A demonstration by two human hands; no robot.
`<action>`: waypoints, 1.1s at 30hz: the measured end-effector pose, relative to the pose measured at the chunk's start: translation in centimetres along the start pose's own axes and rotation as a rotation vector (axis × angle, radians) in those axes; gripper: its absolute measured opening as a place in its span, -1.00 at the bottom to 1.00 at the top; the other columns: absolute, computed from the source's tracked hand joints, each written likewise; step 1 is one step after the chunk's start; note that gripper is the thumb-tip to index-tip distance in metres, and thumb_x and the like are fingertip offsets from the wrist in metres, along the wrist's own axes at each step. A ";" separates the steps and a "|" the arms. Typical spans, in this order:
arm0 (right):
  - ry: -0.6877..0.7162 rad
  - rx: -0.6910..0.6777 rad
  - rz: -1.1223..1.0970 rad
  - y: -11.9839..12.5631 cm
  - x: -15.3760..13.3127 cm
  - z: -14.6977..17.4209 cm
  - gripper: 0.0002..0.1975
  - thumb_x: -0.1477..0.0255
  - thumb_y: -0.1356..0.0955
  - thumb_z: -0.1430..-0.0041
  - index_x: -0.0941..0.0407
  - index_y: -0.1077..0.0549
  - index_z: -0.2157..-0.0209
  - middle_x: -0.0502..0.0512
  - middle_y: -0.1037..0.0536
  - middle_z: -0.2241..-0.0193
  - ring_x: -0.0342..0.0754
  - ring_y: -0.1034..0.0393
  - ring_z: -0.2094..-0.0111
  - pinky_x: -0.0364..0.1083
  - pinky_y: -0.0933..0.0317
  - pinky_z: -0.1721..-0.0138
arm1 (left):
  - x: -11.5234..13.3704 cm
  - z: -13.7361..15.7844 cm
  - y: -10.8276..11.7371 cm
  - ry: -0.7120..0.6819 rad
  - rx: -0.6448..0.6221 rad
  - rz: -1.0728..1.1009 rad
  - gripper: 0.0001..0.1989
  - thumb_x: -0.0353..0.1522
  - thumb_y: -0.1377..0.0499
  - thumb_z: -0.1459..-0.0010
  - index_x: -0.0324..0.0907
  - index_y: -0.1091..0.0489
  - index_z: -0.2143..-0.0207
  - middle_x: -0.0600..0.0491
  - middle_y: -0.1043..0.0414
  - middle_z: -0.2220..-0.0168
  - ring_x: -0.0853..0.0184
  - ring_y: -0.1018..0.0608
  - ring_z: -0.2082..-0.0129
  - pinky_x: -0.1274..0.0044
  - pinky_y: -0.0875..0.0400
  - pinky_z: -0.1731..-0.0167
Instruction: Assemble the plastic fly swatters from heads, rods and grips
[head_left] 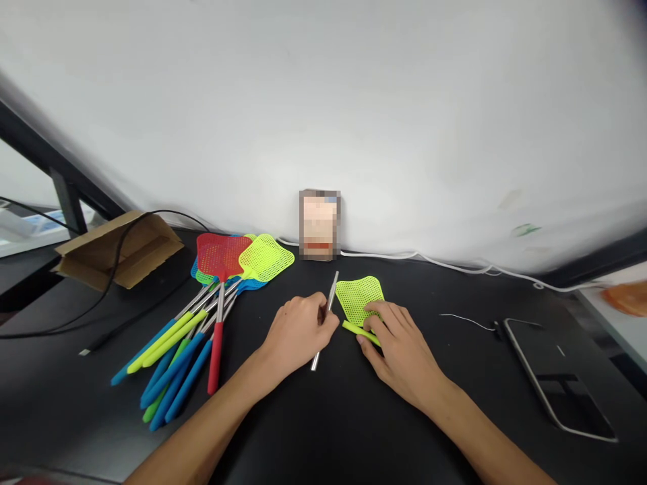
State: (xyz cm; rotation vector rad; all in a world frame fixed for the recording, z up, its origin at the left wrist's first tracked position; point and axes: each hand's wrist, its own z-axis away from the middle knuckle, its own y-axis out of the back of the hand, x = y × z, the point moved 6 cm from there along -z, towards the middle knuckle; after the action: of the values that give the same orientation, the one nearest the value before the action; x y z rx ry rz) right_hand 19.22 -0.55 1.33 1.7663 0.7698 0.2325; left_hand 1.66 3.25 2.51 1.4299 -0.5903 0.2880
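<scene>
Gripping the rod [331, 296] mid-length in the left hand [302, 328]; with the right hand [402, 350], straddling one end of the handle [354, 329], impossible to tell whether closed.

My fly swatter head [354, 296] is bright lime with little holes dotted all over, and my handle grip [351, 328] is the same lime. The rod [332, 293] I've got is plain shiny silver. Swatter pile [217, 254] is a proper mix tbh: red, lime and blue heads in dotted mesh, silver shafts, grips in blue, lime, green and red. Tabletop [283, 431]'s black, wall [323, 101]'s whitish, cardboard box [151, 259]'s brown, phone [561, 377]'s black with a silvery rim.
</scene>
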 end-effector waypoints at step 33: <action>-0.056 0.036 -0.194 0.5 0.2 0.0 -0.97 0.48 -0.30 -0.39 0.08 -0.37 0.16 0.22 -0.46 -0.02 0.15 -0.34 -0.05 0.15 -0.26 -0.05 | -1.1 -0.6 1.6 0.146 0.226 1.684 -0.71 -0.17 -0.30 -0.27 -0.20 -0.40 0.20 0.19 -0.30 0.52 0.54 -0.25 0.65 0.64 -0.17 0.63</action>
State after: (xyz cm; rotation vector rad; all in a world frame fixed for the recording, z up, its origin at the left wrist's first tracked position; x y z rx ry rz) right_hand 19.57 -0.53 1.77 1.7110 0.9034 0.0393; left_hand 0.09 4.17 3.24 0.7568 -1.5624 1.7821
